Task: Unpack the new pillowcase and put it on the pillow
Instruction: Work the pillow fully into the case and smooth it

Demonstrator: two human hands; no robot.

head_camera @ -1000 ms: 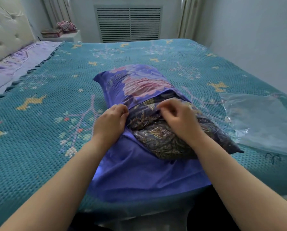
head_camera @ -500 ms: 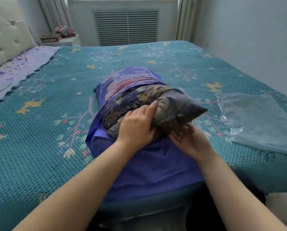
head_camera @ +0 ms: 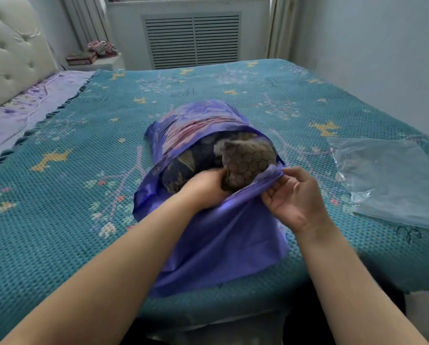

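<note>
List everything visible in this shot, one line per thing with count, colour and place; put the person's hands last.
pillowcase: one, purple with pink floral print, mid-bed, partly over the pillow.
pillow: one, dark patterned brown and navy, its near end sticking out of the pillowcase opening.
plastic bag: one, clear, flat on the bed at right.
bedspread: one, teal with embroidery, covering the bed.
headboard: one, cream tufted, far left.
vent grille: one, grey, back wall.
left hand: one, gripping the pillow's near end.
right hand: one, pinching the pillowcase edge.
</note>
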